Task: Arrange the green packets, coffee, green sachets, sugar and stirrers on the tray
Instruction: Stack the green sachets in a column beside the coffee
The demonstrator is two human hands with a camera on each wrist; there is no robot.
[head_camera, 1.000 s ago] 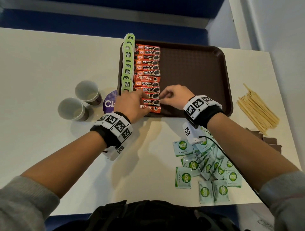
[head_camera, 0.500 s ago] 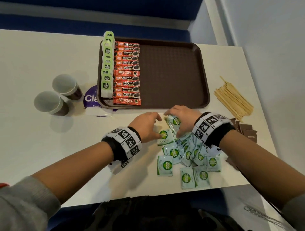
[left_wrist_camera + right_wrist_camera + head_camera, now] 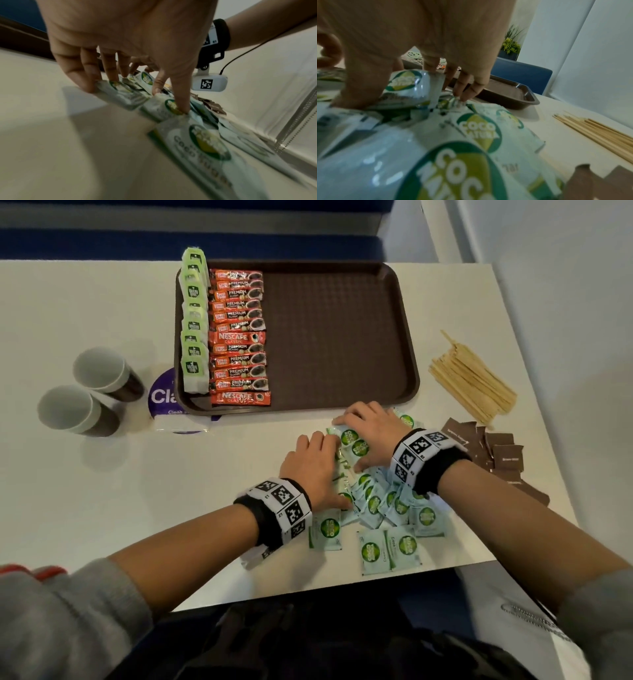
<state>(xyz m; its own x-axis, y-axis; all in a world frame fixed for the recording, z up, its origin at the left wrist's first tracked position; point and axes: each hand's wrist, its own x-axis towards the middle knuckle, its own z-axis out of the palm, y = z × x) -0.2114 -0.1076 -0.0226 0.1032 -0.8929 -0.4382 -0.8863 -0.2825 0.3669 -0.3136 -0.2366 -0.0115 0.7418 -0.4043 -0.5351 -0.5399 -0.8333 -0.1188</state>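
Tray (image 3: 342, 337): coffee (image 3: 239, 337) beside green packets (image 3: 194, 320), left side.

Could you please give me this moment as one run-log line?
stage: gathering green sachets off table | left hand: fingers on sachets | right hand: grips sachets | tray: green packets, coffee placed | stirrers, sugar: on table

A white table (image 3: 85, 313) carries a brown tray (image 3: 342, 337) at twelve o'clock, two cups (image 3: 82, 392) at nine, stirrers (image 3: 472, 385) and brown sugar sachets (image 3: 496, 450) at three, green sachets (image 3: 387, 522) at five, and what may be a napkin pack (image 3: 178, 419) under the tray's corner.
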